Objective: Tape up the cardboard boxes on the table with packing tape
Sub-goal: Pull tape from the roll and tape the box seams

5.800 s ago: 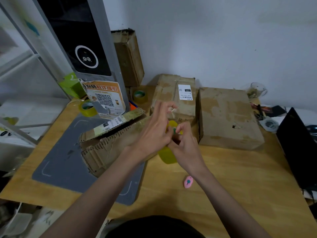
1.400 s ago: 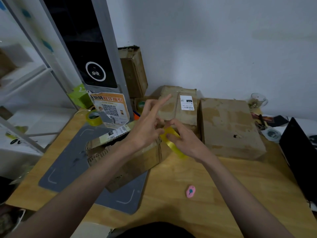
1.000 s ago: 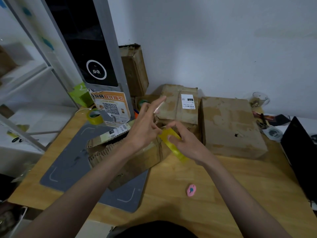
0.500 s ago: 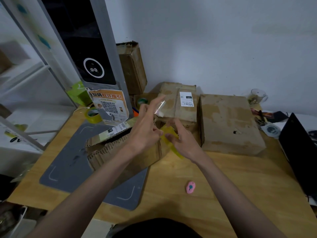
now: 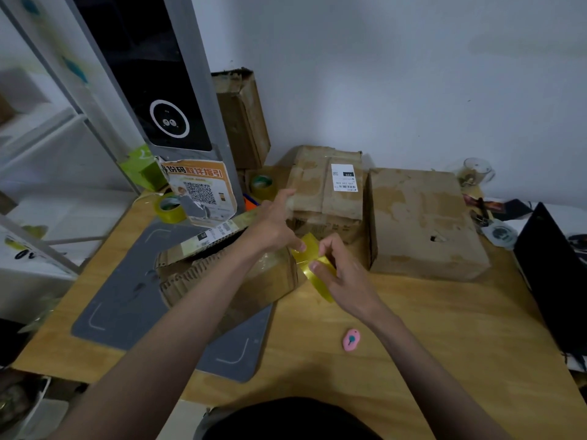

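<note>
My right hand (image 5: 343,277) grips a yellow roll of packing tape (image 5: 313,265) just above the wooden table, to the right of a torn cardboard box (image 5: 203,274) lying on a grey mat. My left hand (image 5: 273,227) hovers over that box's right end, thumb at the roll's upper edge, the other fingers stretched toward the back. Whether it pinches the tape's loose end I cannot tell. A labelled box (image 5: 327,188) and a larger box (image 5: 419,223) stand behind the hands.
A pink cutter (image 5: 351,340) lies on the table in front of my right hand. Two more tape rolls (image 5: 170,208) (image 5: 262,185) sit at the back left near a tall grey kiosk (image 5: 152,90). A dark laptop (image 5: 552,274) stands at the right edge, small clutter behind it.
My left hand has dropped lower and closer to the roll, its fingers now pointing toward the labelled box. The roll in my right hand has shifted slightly right and down.
</note>
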Action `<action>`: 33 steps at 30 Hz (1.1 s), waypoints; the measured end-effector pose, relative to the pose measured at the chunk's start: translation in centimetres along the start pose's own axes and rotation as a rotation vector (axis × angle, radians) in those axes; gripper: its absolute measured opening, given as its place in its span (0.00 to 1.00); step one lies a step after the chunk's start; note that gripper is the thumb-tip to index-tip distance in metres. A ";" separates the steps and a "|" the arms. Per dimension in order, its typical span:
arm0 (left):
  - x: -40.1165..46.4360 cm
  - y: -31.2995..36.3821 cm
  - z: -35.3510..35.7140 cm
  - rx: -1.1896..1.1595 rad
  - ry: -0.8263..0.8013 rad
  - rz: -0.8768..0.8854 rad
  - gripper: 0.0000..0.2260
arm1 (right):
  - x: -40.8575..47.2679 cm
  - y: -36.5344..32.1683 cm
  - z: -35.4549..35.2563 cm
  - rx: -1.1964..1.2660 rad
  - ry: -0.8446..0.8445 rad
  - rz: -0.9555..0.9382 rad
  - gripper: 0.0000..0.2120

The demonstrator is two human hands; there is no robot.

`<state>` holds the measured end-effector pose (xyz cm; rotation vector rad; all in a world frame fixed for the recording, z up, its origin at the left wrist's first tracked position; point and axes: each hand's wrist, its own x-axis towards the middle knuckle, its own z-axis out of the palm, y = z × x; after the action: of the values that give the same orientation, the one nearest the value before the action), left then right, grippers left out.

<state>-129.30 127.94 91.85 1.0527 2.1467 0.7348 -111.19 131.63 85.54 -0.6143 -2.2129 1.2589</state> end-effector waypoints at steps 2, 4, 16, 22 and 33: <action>-0.1 0.0 0.5 0.052 0.006 0.007 0.54 | -0.2 0.3 0.3 -0.004 0.004 -0.005 0.08; -0.2 -0.4 1.1 0.116 0.017 0.016 0.55 | -0.5 0.7 0.5 0.007 -0.013 0.006 0.08; -2.1 -3.7 5.3 0.388 0.044 0.082 0.57 | -3.0 6.2 4.7 0.001 -0.126 0.453 0.19; -3.4 -5.1 3.1 -0.006 0.159 0.093 0.45 | -4.6 12.1 10.9 -0.431 -0.270 0.467 0.31; -7.2 -9.9 1.2 -0.319 0.345 0.012 0.19 | -6.0 15.0 14.5 -0.726 -0.423 0.470 0.24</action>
<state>-129.64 117.05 86.21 0.8152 2.2019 1.2939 -113.85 125.61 64.83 -1.2990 -3.0243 0.7888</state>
